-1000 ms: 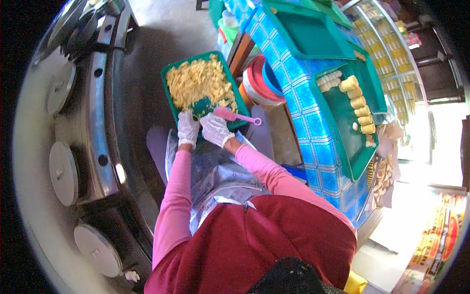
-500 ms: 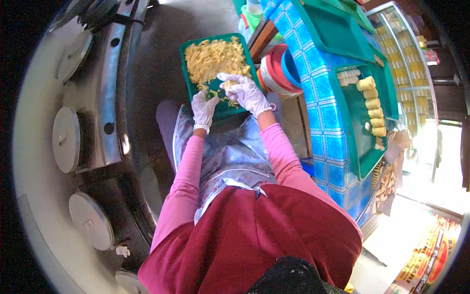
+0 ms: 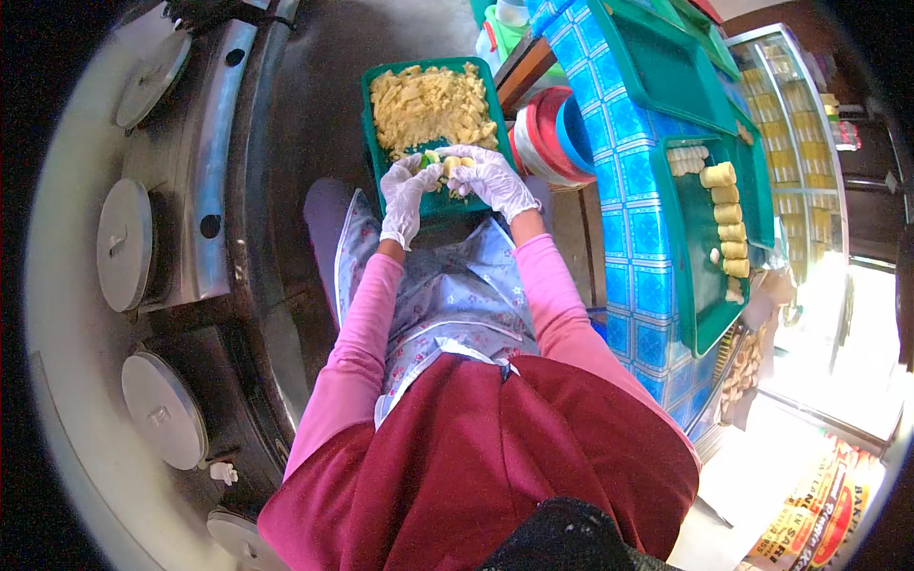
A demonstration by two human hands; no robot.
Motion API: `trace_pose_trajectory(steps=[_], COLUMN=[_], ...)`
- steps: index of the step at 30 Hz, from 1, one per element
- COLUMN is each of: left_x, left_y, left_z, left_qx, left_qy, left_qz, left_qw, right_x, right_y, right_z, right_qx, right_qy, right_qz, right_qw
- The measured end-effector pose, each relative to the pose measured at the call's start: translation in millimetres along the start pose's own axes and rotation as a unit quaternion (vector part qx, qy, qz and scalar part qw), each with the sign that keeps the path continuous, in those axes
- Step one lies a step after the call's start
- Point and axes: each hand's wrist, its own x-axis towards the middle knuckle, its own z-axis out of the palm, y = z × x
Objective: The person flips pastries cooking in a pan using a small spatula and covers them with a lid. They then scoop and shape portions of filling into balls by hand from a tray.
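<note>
A green tray [image 3: 368,119] rests at my lap, with crumbly yellow dough-like food [image 3: 433,105] heaped in its far part and crumbs in its near part. Over the near part, my gloved hands are close together. My left hand [image 3: 407,198] is closed on a small green and pale-yellow piece [image 3: 429,160], partly hidden by the fingers. My right hand [image 3: 493,181] pinches a yellow lump of the food [image 3: 459,165], right beside that piece. Both hands wear thin white gloves.
At right, a table with a blue tiled cloth [image 3: 633,205] bears a green tray [image 3: 687,276] of yellow rolls [image 3: 726,211] and white pieces. Red and blue tubs [image 3: 547,143] stand beneath its edge. Round lids [image 3: 126,245] line the metal unit at left.
My hands have come together over the tray. The right hand has brought its yellow lump in beside the piece in my left hand. The view has shifted slightly.
</note>
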Motion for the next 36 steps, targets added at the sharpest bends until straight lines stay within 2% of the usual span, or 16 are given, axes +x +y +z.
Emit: trace_pose_trajectory(steps=[5,12,14,15,17,19,21,23,24,25,29,30,31,32,35,36], left_x=[1.0,18.6,24.5,24.2,19.2,18.7,21.8,20.8,21.8,22.8,20.2,18.9,18.5,17.4,15.9,14.6], left_y=[4.5,-19.6,-33.9,-40.1,-44.0,-48.6,-47.3,-41.1,-40.8,-41.0,-41.7,-40.7,-39.0,-37.8,-34.2,-32.6], left_z=[6.8,-8.3,-22.0,-26.4,-27.9,-25.1,-26.4,-24.6,-25.2,-26.4,-28.3,-27.2,-25.0,-23.7,-23.6,-22.8], left_qx=[0.012,0.093,0.370,0.495,0.525,0.558,0.570,0.560,0.559,0.559,0.552,0.555,0.555,0.556,0.556,0.557], left_qy=[-0.017,0.030,0.046,0.051,0.030,0.035,0.000,-0.009,-0.013,-0.017,-0.023,-0.018,-0.015,-0.013,-0.018,-0.017], left_qz=[-0.012,-0.083,0.063,0.136,0.184,0.197,0.169,0.189,0.201,0.213,0.213,0.200,0.194,0.187,0.186,0.181], left_qw=[1.000,0.992,0.926,0.857,0.830,0.805,0.804,0.807,0.804,0.801,0.806,0.807,0.809,0.810,0.810,0.810], right_x=[5.5,-1.1,-3.8,-2.6,11.7,19.3,33.7,13.0,8.1,-4.8,-26.0,-21.5,1.5,6.3,39.4,42.6], right_y=[12.9,5.0,-7.9,-7.9,-6.8,-11.5,-29.0,-141.6,-154.8,-193.3,-326.3,-341.0,-352.3,-363.0,-340.8,-335.1], right_z=[-7.5,-7.8,-2.5,-5.3,-19.7,-24.2,-37.7,23.2,8.1,11.5,-26.8,-56.6,-108.6,-112.0,-173.7,-176.0], right_qx=[0.089,0.000,0.025,-0.131,-0.430,-0.459,-0.630,-0.711,-0.453,-0.456,-0.632,-0.576,-0.604,-0.701,-0.579,-0.717], right_qy=[-0.033,-0.026,-0.014,-0.019,-0.016,-0.023,-0.086,-0.077,-0.024,-0.017,0.189,0.252,0.285,0.329,0.373,0.356], right_qz=[0.005,-0.010,-0.006,0.037,0.113,0.104,-0.282,-0.056,-0.137,-0.193,-0.314,-0.253,-0.218,-0.064,-0.066,-0.114], right_qw=[0.995,1.000,1.000,0.991,0.896,0.882,0.719,0.697,0.880,0.868,0.683,0.735,0.712,0.629,0.722,0.588])
